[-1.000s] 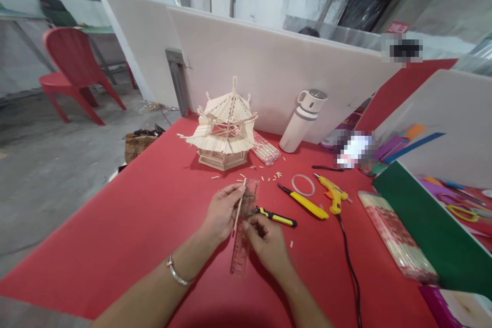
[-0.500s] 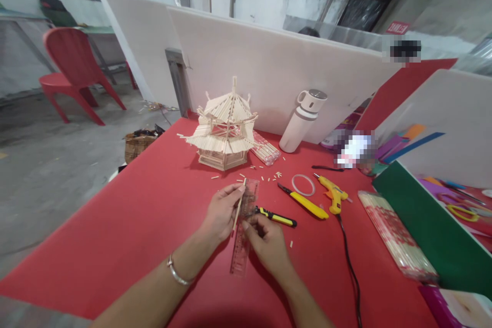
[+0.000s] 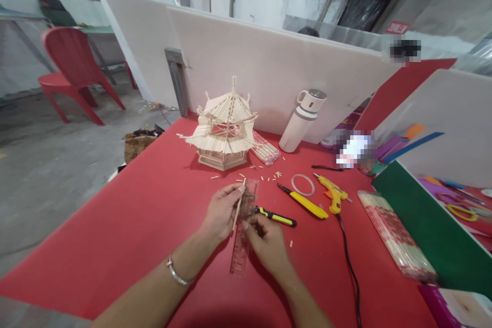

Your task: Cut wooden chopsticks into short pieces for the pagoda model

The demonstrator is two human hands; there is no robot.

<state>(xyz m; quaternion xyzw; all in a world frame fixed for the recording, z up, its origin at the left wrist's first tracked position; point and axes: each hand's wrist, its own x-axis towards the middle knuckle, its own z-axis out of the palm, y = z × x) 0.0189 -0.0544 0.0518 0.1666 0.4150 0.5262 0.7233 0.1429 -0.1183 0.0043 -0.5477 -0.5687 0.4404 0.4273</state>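
My left hand (image 3: 221, 213) pinches a thin wooden stick (image 3: 239, 205) and lays it along a clear ruler (image 3: 243, 230) that lies flat on the red table (image 3: 146, 215). My right hand (image 3: 268, 242) is closed over the ruler beside the stick, gripping a black and yellow hand tool (image 3: 275, 216) whose handle juts out to the right. A silver bracelet (image 3: 176, 274) circles my left wrist. Behind the hands stands a pavilion model (image 3: 225, 130) built of wooden sticks.
Yellow cutters (image 3: 305, 203), a tape ring (image 3: 303, 185) and a yellow glue gun (image 3: 332, 193) with a black cord lie to the right. Stick bundles (image 3: 395, 238) rest near a green board (image 3: 430, 225). A white flask (image 3: 302, 120) stands by the partition. Stick offcuts are scattered about.
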